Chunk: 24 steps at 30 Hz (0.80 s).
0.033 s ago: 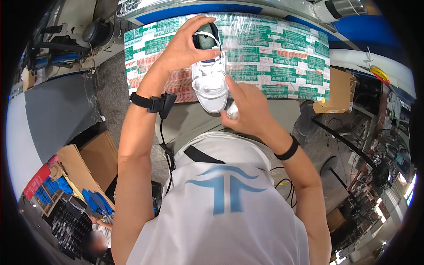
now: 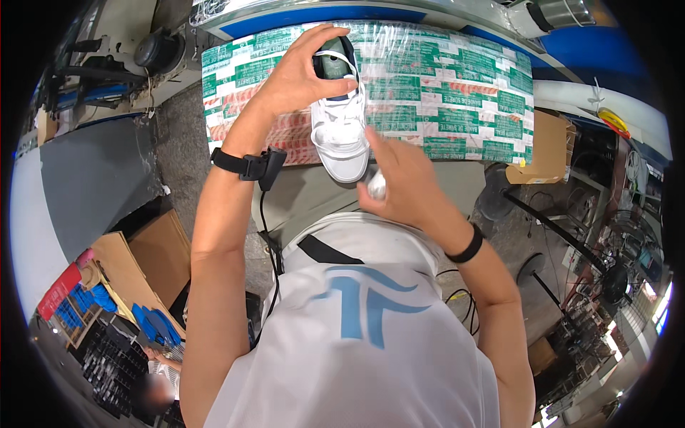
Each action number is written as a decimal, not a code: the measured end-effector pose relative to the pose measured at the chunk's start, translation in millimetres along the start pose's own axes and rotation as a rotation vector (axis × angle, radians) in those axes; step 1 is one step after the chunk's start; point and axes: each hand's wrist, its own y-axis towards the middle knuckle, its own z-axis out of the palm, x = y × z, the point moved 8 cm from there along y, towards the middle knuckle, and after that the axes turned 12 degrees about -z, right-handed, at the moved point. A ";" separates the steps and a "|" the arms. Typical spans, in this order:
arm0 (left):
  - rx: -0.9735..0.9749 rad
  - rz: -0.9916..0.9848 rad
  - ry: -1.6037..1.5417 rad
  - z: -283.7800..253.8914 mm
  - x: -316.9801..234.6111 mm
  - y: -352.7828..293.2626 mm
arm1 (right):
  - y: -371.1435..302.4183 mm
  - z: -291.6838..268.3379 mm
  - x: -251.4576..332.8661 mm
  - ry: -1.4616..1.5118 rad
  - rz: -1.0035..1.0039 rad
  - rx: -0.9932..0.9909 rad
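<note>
My left hand (image 2: 300, 75) grips a white sneaker (image 2: 341, 139) by its heel opening and holds it toe-down above a worktable (image 2: 457, 93) covered in green, white and red printed wrap. My right hand (image 2: 403, 178) is closed around a small white object (image 2: 376, 187) and presses against the right side of the toe; I cannot tell what the object is. A black strap with a small device and a cable (image 2: 250, 165) sits on my left wrist. A black band (image 2: 467, 250) circles my right wrist.
A cardboard box (image 2: 542, 146) stands at the table's right end. Open cardboard boxes (image 2: 143, 257) and blue pieces (image 2: 153, 324) lie on the floor at left, beside a grey mat (image 2: 85, 178). Fans and stands (image 2: 614, 285) crowd the right side.
</note>
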 end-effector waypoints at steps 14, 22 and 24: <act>0.015 0.005 0.020 5.4 7.9 1.3 | 24.1 12.3 -11.8 -0.028 -0.010 0.045; 0.062 0.018 -0.024 -3.4 8.7 2.0 | 10.9 -3.7 10.1 0.078 0.097 0.116; 0.083 -0.012 -0.097 -14.7 17.3 -3.4 | 14.3 2.7 8.5 0.100 0.071 0.085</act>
